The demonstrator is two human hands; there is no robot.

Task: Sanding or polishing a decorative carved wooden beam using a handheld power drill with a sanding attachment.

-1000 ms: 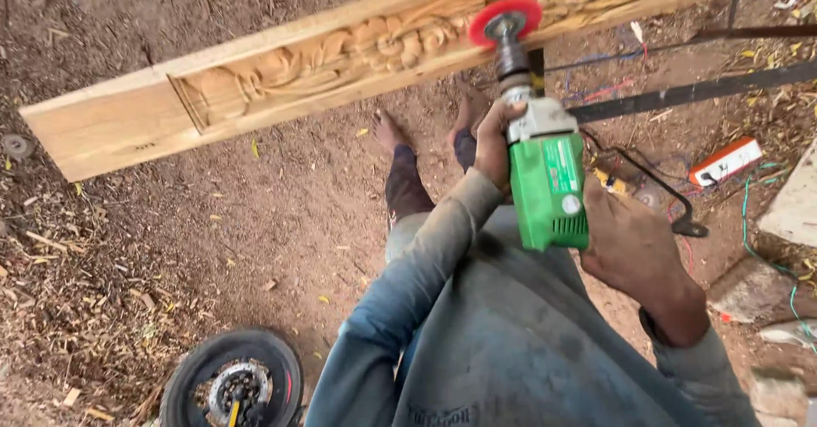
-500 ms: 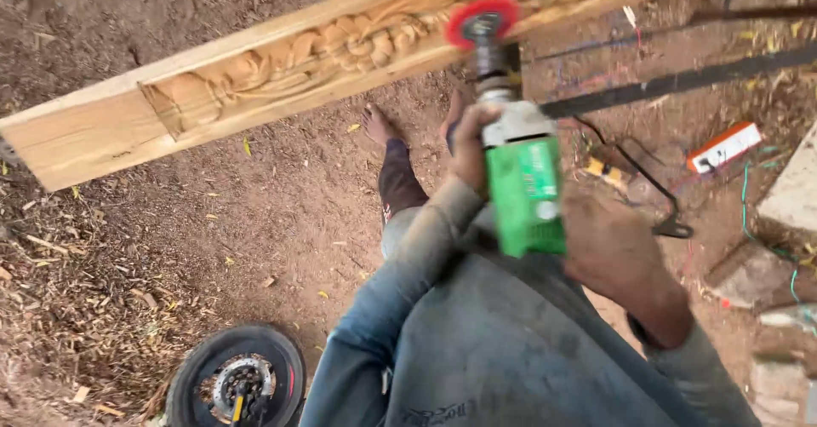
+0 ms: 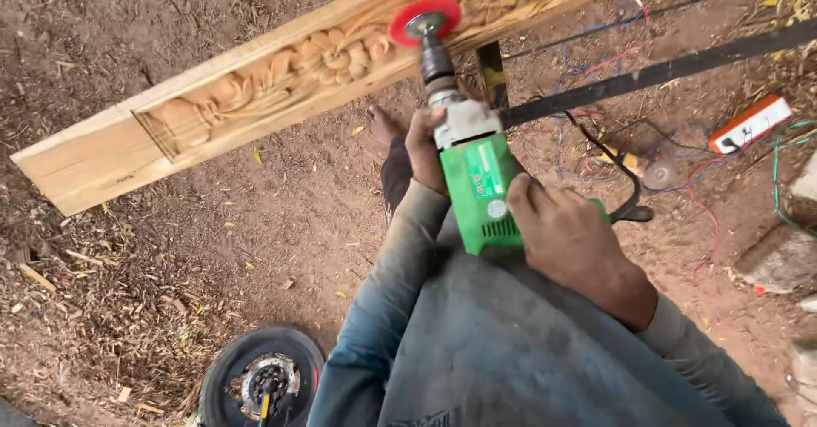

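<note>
I hold a green power drill (image 3: 479,190) with both hands. My left hand (image 3: 424,148) grips its grey front housing near the chuck. My right hand (image 3: 568,241) wraps the rear handle. A round red abrasive wheel (image 3: 425,20) on the drill's spindle presses against the carved floral relief of a long wooden plank (image 3: 281,78), which runs diagonally across the upper part of the view. The plank's plain uncarved end (image 3: 81,167) is at the left.
A black metal frame (image 3: 647,74) supports the plank at the right. An orange and white extension box (image 3: 749,125) and loose coloured wires lie on the dirt at right. A motorcycle wheel (image 3: 264,380) sits bottom left. My bare feet (image 3: 383,129) stand under the plank amid wood chips.
The drill and red wheel have slid left along the carving. My right hand has moved up over the drill's rear. The view has shifted slightly.
</note>
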